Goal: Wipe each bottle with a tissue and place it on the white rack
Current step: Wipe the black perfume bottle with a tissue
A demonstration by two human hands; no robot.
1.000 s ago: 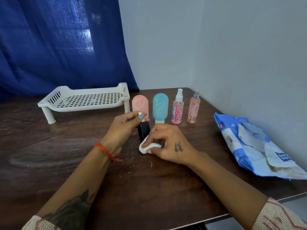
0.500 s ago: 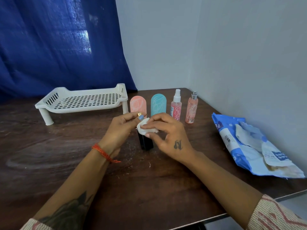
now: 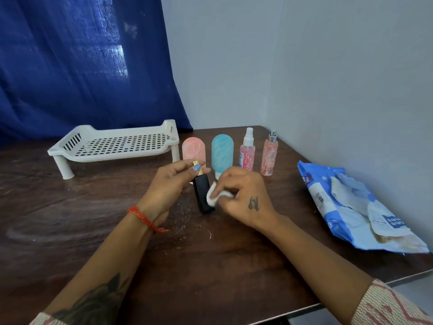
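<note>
A small black bottle (image 3: pixel 203 194) with a gold top stands on the dark wooden table (image 3: pixel 210 266). My left hand (image 3: pixel 168 184) pinches its gold top. My right hand (image 3: pixel 241 198) grips a folded white tissue (image 3: pixel 214 198) and presses it on the bottle's right side. Behind them stand a pink bottle (image 3: pixel 193 150), a teal bottle (image 3: pixel 222 152), a pink spray bottle with a white cap (image 3: pixel 247 151) and a peach spray bottle with a silver cap (image 3: pixel 269 154). The white rack (image 3: pixel 112 146) stands at the back left with nothing on it.
A blue and white tissue pack (image 3: pixel 356 209) lies open on the table's right side, close to the grey wall (image 3: pixel 351 78). A blue curtain (image 3: pixel 82 62) hangs behind the rack. The table's front edge runs along the lower right.
My right hand slid the tissue from the bottle's base up to its top and then back down to its right side. My left hand kept hold of the gold top.
</note>
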